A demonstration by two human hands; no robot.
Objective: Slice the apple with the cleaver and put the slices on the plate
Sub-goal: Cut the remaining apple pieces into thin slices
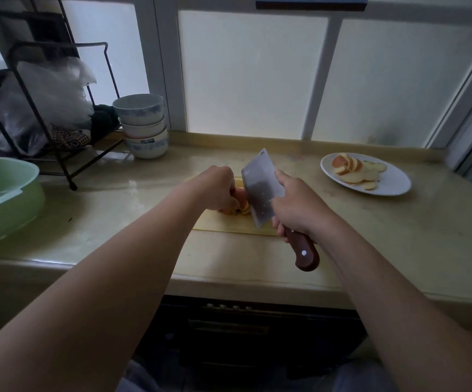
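Note:
A piece of apple (239, 199) lies on a yellow cutting board (223, 223) in the middle of the counter. My left hand (215, 188) presses down on it and hides most of it. A few cut slices (246, 208) show beside my fingers. My right hand (297, 206) grips the cleaver (260, 190) by its wooden handle, with the blade standing edge-down against the apple's right side. A white plate (393, 183) at the right back holds several apple slices (353, 171).
A stack of bowls (142, 125) stands at the back left, next to a black wire rack (59, 108) with plastic bags. A green basin (2, 196) sits at the far left. The counter's front edge runs below my wrists.

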